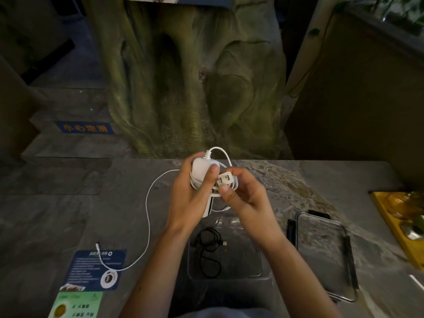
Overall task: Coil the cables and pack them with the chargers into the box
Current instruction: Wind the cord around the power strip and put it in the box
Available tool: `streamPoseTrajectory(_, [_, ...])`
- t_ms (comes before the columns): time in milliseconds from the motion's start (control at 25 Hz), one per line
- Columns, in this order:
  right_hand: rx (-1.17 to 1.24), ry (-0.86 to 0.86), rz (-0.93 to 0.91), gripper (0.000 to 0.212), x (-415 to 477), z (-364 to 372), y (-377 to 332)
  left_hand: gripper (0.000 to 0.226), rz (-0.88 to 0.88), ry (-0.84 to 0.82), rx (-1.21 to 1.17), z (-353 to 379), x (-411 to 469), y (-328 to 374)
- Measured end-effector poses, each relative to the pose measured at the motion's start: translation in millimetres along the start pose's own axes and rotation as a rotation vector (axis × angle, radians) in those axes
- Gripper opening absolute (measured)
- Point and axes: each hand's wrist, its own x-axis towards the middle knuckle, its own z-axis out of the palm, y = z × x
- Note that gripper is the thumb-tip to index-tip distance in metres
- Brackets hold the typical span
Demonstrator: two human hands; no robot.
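Left hand: is gripping the white charger, its fingers curling round the body and the thumb lying across the front.
Right hand: is pinching the white cable where it is wrapping the charger, with the thumb pressing just below the plug prongs and the other fingers curling behind.
White charger: is being held up in the air by both hands, above the far edge of the clear box, with several turns of cable lying round it.
White cable: 1 loop is arching over the top of the charger. The loose length is running down to the left across the desk, curving over the blue card, with its small end plug lying near that card's upper left corner.
Clear box: is sitting open on the desk just below the hands, between the 2 forearms.
Black cable: is lying loosely coiled inside the box, toward its left side.
Lid: is lying flat on the desk just right of the box.
Green card: is lying below the blue card at the near left edge.
Yellow tray: is sitting at the far right of the desk, its contents too blurred to name.
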Motion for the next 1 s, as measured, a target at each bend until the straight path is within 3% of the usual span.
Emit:
streamPoseTrajectory(160, [-0.196, 0.157, -0.009, 0.017, -1.6, 3.0, 5.8, 0.031, -0.07, 0.12, 0.088, -2.2, 5.7, -15.0])
streamPoseTrajectory(320, [-0.068, 0.246, -0.08, 0.025, -7.1, -9.5, -8.7, 0.032, -0.222, 0.227, -0.013, -20.5, 15.9, -46.5])
streamPoseTrajectory(400, [-0.077, 0.213, -0.117, 0.024, -11.7, -17.9, -16.0, 0.039, -0.302, 0.29, -0.072, -28.0, 18.6, -54.9])
streamPoseTrajectory(560, [-0.144, 0.045, -0.138, 0.019, -21.6, -23.1, -27.1, 0.026, -0.349, 0.35, -0.082, -32.9, 24.8, -60.6])
streamPoseTrajectory(640, [-0.14, 0.012, -0.14, 0.013, -23.6, -23.8, -32.5, 0.034, -0.331, 0.34, -0.006, -33.6, 25.1, -64.1])
streamPoseTrajectory(760, [-0.085, -0.034, -0.188, 0.024, -17.2, -22.8, -44.6, 0.034, -0.237, 0.17, 0.252, -29.8, 20.3, -62.3])
streamPoseTrajectory(920, [0.034, -0.179, -0.178, 0.024, 11.6, -18.3, -69.3, 0.026, -0.222, -0.278, 0.295, -12.6, 7.5, -52.4])
streamPoseTrajectory(1000, [0.076, -0.164, -0.082, 0.022, 34.7, -19.7, -70.7, 0.047, -0.327, -0.377, 0.306, -3.5, -0.2, -54.3])
